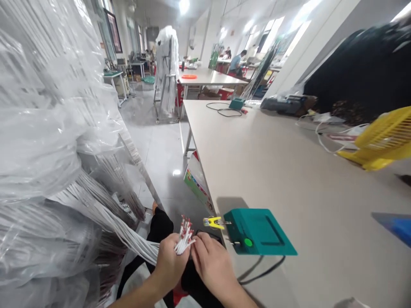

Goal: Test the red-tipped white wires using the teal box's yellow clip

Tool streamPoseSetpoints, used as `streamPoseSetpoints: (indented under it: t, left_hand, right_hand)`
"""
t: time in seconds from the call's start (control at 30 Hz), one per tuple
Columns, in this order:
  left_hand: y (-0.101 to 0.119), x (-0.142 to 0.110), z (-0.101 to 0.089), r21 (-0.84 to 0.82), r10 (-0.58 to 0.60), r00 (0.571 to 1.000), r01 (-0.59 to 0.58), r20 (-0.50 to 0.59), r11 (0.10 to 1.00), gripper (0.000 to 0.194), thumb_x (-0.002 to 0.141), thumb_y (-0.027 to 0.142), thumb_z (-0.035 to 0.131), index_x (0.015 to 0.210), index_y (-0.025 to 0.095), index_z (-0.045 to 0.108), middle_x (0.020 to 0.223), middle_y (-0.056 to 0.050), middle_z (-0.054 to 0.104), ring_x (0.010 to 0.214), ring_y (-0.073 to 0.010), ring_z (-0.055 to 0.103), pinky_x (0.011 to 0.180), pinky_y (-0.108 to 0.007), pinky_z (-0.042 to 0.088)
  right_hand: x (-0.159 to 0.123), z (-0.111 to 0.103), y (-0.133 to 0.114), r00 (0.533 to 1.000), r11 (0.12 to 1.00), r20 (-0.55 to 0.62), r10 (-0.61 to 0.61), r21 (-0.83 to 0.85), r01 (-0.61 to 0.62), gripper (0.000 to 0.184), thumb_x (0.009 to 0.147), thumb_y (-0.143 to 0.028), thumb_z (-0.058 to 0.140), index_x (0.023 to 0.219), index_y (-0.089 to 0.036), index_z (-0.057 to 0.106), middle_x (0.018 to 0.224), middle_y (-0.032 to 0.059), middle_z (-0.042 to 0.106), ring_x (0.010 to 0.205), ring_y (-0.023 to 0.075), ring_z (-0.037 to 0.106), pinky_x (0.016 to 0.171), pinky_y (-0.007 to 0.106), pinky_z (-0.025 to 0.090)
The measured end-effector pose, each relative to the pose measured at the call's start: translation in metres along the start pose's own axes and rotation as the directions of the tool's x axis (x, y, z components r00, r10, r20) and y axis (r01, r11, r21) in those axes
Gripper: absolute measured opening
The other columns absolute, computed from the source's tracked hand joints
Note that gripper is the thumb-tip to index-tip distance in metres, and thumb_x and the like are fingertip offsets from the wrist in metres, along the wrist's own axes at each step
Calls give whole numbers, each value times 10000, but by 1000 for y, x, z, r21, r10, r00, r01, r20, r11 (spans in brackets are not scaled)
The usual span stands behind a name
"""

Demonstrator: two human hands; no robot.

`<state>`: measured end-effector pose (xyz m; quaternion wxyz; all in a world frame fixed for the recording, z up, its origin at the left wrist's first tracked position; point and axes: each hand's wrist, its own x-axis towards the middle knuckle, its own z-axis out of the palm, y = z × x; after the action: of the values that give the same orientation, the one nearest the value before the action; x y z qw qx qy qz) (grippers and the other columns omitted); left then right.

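Note:
My left hand (171, 262) is closed around a thick bundle of white wires (136, 244), whose red-tipped ends stick up out of the fist. The bundle trails off to the left. My right hand (214, 264) is beside it with the fingers pressed together at the end of one white wire that leans out of the bunch. Just to the right, on the table edge, sits a teal box (261, 231) with a round green button and a dark cable. A yellow clip (213, 222) is fixed to a metal prong on the box's left side.
Plastic-wrapped wire bundles (48, 107) hang close on my left. The long table (244, 158) runs ahead, with a yellow fan (382, 139) on the right and a second teal box (236, 103) at the far end. A person (236, 64) sits in the background.

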<state>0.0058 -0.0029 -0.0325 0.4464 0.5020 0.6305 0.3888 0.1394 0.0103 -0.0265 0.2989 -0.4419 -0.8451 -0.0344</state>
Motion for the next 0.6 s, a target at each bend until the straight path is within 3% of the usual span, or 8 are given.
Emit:
streamPoseSetpoints:
  t: [0.07,0.13,0.27,0.33,0.47,0.53,0.6]
  left_hand:
    - [-4,1,1,61,52,999,-51,0,997,203,800,259,486,670,138,583,633,-27,572,591,-135,492,570,-236,377]
    - [-5,0,0,102,103,995,-102,-7,990,191,803,239,481,678,139,585,648,-32,580,603,-136,505,582,-237,380]
    - [-6,-5,-9,151,228,973,-222,-24,963,235,819,222,462,615,150,551,601,-24,557,566,-125,502,544,-224,377]
    - [-8,-8,-16,151,343,939,-343,22,927,264,831,216,447,597,153,553,588,-28,560,555,-121,511,536,-219,384]
    - [-10,-10,-26,109,587,800,-599,126,793,221,834,209,441,705,154,613,654,-55,612,630,-140,577,600,-227,438]
    - [-11,-9,-27,109,662,740,-672,118,732,155,816,179,477,777,151,624,678,-61,633,665,-146,596,622,-226,456]
    - [-11,-8,-26,112,719,686,-727,110,677,114,796,144,511,809,147,624,682,-60,646,683,-147,604,630,-219,466]
  right_hand:
    - [1,-1,-3,991,986,66,113,120,-120,194,861,-174,399,774,-171,572,780,62,601,612,144,568,578,258,449]
    - [4,-2,-6,953,900,144,267,315,-300,209,856,-188,401,696,-178,536,703,34,563,594,129,547,547,233,426]
    - [10,-3,-10,825,556,363,434,613,-562,268,825,-296,445,583,-183,472,600,4,490,570,122,488,532,233,398]
    - [12,-4,-11,743,359,507,437,660,-660,268,786,-346,481,578,-178,476,541,-16,465,517,109,453,513,237,379]
    - [14,-6,-10,528,-45,762,374,584,-811,210,665,-336,587,586,-161,502,437,-57,435,405,70,397,449,212,338]
    - [15,-8,-9,433,-245,851,296,506,-827,172,613,-292,617,583,-157,513,418,-68,426,368,54,372,408,194,329]
    - [16,-11,-7,379,-400,910,170,415,-817,154,589,-265,624,571,-153,520,397,-78,398,340,41,340,369,179,324]
